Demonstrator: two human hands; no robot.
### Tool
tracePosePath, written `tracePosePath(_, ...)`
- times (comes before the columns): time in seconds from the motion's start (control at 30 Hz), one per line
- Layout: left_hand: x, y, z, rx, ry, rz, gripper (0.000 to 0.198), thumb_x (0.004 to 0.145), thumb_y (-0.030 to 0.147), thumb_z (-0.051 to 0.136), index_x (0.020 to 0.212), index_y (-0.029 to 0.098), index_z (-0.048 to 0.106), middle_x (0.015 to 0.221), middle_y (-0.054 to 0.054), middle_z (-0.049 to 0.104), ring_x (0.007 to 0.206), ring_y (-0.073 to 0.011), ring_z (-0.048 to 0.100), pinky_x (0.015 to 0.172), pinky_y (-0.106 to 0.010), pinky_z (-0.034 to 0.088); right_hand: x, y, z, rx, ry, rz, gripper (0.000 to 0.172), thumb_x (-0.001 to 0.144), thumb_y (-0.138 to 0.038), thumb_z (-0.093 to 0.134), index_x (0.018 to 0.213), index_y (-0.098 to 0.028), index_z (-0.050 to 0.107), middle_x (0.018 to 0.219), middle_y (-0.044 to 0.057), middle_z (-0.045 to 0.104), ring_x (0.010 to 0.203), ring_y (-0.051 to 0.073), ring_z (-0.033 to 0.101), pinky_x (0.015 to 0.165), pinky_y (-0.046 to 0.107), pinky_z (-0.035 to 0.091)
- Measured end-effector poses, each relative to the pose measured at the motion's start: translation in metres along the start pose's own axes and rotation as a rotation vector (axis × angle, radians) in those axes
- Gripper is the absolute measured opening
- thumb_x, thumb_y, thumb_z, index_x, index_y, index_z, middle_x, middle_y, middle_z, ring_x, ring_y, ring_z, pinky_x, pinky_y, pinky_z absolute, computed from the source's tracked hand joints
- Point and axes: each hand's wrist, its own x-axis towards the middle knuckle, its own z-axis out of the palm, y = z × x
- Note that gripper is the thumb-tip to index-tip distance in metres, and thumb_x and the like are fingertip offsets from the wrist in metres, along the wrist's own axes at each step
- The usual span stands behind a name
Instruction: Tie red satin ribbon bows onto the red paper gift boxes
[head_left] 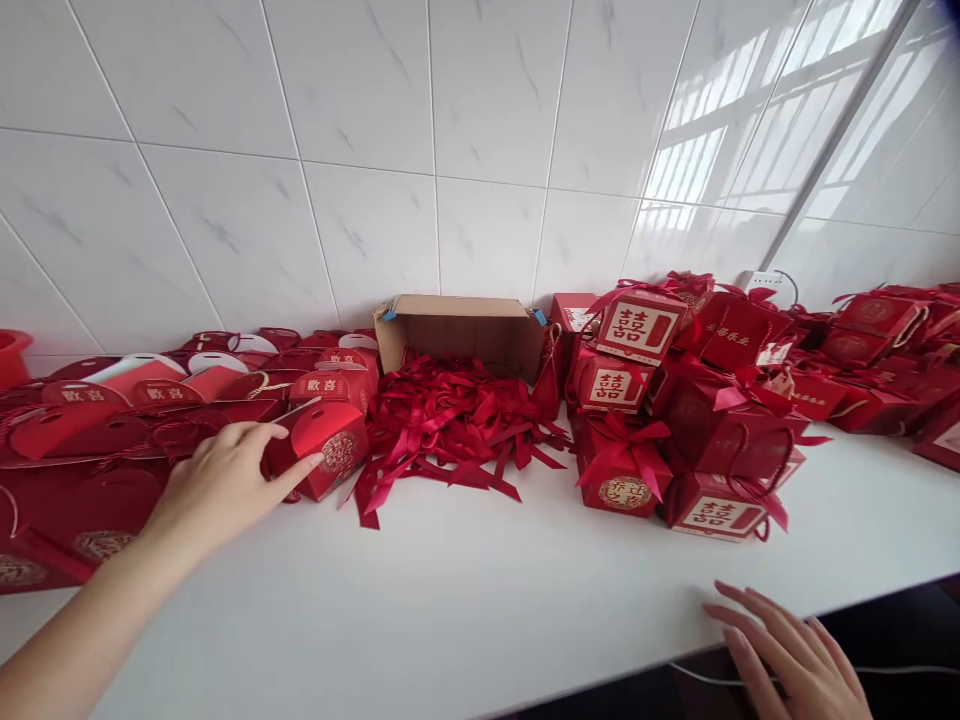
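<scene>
My left hand (217, 480) reaches out over the white counter (480, 590) and rests its fingers on a red gift box (322, 450) lying on its side at the edge of a stack of flat red boxes (112, 420); the fingers curve around the box's near end. My right hand (787, 655) lies flat with fingers spread on the counter's front edge at the lower right, holding nothing. A heap of red ribbon bows (450, 425) spills from an open cardboard box (461, 330) between the two piles.
Assembled red gift boxes tied with bows (675, 400) crowd the right side along the white tiled wall (450, 150). A red bowl (11, 355) stands at the far left. A thin white cable (900, 670) runs below the counter edge.
</scene>
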Motion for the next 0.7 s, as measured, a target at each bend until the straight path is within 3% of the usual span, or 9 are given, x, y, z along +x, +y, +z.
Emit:
tracePosePath(0.07, 0.000, -0.004, 0.004, -0.081, -0.001, -0.055, 0.067, 0.082, 0.066, 0.046, 0.125, 0.015, 0.048, 0.129, -0.021, 0.042, 0.120, -0.0544, 0.041, 0.088, -0.067, 0.037, 0.016, -0.014, -0.010, 0.059, -0.026, 0.013, 0.037, 0.092, -0.045, 0.037, 0.103, -0.028, 0.068, 0.113, 0.007, 0.068, 0.103, 0.028, 0.064, 0.085, 0.047, 0.052)
tracePosePath(0.2, 0.011, -0.011, 0.009, -0.149, 0.094, -0.124, 0.084, 0.076, 0.071, 0.050, 0.139, 0.017, 0.037, 0.137, -0.020, 0.038, 0.129, -0.0522, 0.030, 0.097, -0.064, 0.033, 0.047, -0.036, -0.020, 0.110, -0.044, 0.024, 0.040, 0.094, -0.047, 0.031, 0.093, -0.026, 0.066, 0.100, 0.007, 0.067, 0.090, 0.024, 0.065, 0.075, 0.038, 0.055)
tracePosePath(0.3, 0.021, -0.016, 0.007, -0.122, 0.029, -0.085, 0.088, 0.076, 0.073, 0.048, 0.139, 0.013, 0.034, 0.131, -0.020, 0.050, 0.123, -0.0482, 0.040, 0.096, -0.061, 0.035, 0.058, -0.037, -0.019, 0.097, -0.054, -0.020, 0.035, 0.091, -0.050, 0.039, 0.094, -0.025, 0.064, 0.101, 0.007, 0.066, 0.092, 0.025, 0.064, 0.072, 0.037, 0.055)
tracePosePath(0.37, 0.025, -0.015, 0.004, -0.020, -0.048, -0.068, 0.088, 0.074, 0.075, 0.047, 0.134, 0.012, 0.040, 0.120, -0.020, 0.059, 0.118, -0.0515, 0.044, 0.089, -0.063, 0.038, 0.063, -0.038, -0.020, 0.102, -0.099, -0.056, 0.030, 0.089, -0.048, 0.045, 0.095, -0.024, 0.063, 0.103, 0.008, 0.065, 0.093, 0.025, 0.064, 0.070, 0.036, 0.055)
tracePosePath(0.47, 0.023, -0.008, 0.001, 0.108, -0.110, -0.027, 0.087, 0.074, 0.077, 0.045, 0.130, 0.010, 0.046, 0.106, -0.019, 0.064, 0.115, -0.0542, 0.044, 0.084, -0.061, 0.040, 0.071, -0.051, -0.030, 0.205, -0.308, -0.149, 0.022, 0.090, -0.037, 0.046, 0.100, -0.025, 0.062, 0.104, 0.007, 0.063, 0.092, 0.021, 0.064, 0.077, 0.033, 0.055)
tracePosePath(0.53, 0.017, -0.003, -0.003, 0.134, -0.094, -0.029, 0.085, 0.076, 0.076, 0.042, 0.128, 0.008, 0.046, 0.102, -0.018, 0.063, 0.112, -0.0523, 0.047, 0.085, -0.059, 0.040, 0.078, -0.068, -0.039, 0.288, -0.436, -0.234, 0.019, 0.089, -0.029, 0.047, 0.102, -0.025, 0.061, 0.110, 0.007, 0.061, 0.100, 0.021, 0.060, 0.087, 0.035, 0.051)
tracePosePath(0.6, 0.003, -0.003, -0.008, 0.137, -0.083, -0.028, 0.083, 0.077, 0.074, 0.042, 0.129, 0.009, 0.046, 0.106, -0.020, 0.060, 0.109, -0.0507, 0.051, 0.085, -0.059, 0.041, 0.085, -0.091, -0.045, 0.345, -0.475, -0.290, 0.027, 0.085, -0.022, 0.049, 0.111, -0.024, 0.058, 0.114, 0.009, 0.059, 0.106, 0.023, 0.056, 0.091, 0.037, 0.048)
tracePosePath(0.7, -0.030, -0.006, -0.012, 0.063, -0.001, -0.029, 0.081, 0.071, 0.072, 0.053, 0.132, 0.021, 0.042, 0.122, -0.019, 0.054, 0.111, -0.0481, 0.051, 0.085, -0.058, 0.043, 0.097, -0.129, -0.045, 0.428, -0.538, -0.387, 0.036, 0.079, -0.016, 0.052, 0.114, -0.023, 0.057, 0.111, 0.008, 0.059, 0.102, 0.023, 0.055, 0.090, 0.038, 0.046)
